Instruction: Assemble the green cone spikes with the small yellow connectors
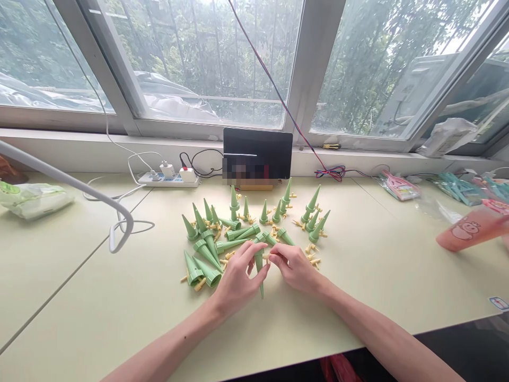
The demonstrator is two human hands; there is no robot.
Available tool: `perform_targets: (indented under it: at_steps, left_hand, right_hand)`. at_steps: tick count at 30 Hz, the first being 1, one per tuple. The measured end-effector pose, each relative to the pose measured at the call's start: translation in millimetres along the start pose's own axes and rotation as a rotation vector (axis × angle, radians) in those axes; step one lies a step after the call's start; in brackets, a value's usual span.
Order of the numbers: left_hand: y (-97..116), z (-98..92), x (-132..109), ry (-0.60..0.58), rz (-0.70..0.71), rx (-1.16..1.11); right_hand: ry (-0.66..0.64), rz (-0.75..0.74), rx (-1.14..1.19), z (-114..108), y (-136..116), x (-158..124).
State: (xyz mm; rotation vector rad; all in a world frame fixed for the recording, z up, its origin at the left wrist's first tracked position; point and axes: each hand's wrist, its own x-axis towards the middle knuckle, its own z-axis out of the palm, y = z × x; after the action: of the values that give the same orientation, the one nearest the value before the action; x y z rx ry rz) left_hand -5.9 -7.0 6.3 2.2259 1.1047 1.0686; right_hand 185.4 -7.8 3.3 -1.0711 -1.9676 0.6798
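My left hand [242, 270] pinches a green plastic watering spike [259, 265] by its wide end, the point hanging down toward me. At the side of that spike, the fingertips of my right hand [294, 265] grip a small yellow valve [266, 257]. Whether the valve sits in the spike or only touches it, I cannot tell. Several more green spikes [207, 253] lie on their sides beyond and left of my hands. Behind them, other spikes [314, 199] stand point up, some with yellow valves in their sides. Loose yellow valves [314, 262] lie beside my right wrist.
A black tablet [258, 154] leans at the back near a power strip [170, 181]. A white curved bar [79, 183] reaches in from the left, near a tissue pack [37, 200]. At the right are a pink cup [471, 228] and plastic-wrapped items [400, 187].
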Motion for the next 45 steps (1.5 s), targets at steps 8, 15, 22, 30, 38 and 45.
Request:
perform_targets:
  at_steps: [8,15,22,30,38,45]
  left_hand:
    - [-2.2,1.7,-3.2,-0.007,0.042,0.031]
    - [-1.5,1.9,-2.5,-0.003,0.041,0.033]
    - [0.0,0.3,-0.6,0.023,-0.01,0.001]
    - [-0.3,1.3,0.8,0.027,-0.02,-0.011]
    - [-3.9,3.2,-2.6,0.02,-0.018,0.015]
    - [-3.7,5.0,-3.6,0.014,-0.002,0.025]
  right_hand:
    - [-0.01,-0.041,-0.054,1.0,1.5,-0.5]
    - [-0.013,-0.016,-0.031,2.2,1.5,-0.7]
    - [0.008,0.041,0.056,1.1,-0.2,0.9]
    - [-0.006,0.053,0.097,-0.1,-2.0,0.4]
    - [-0.023,0.059,0.075,0.5,2.0,-0.1]
    - [-0.014,0.05,0.03,1.0,3.6,-0.2]
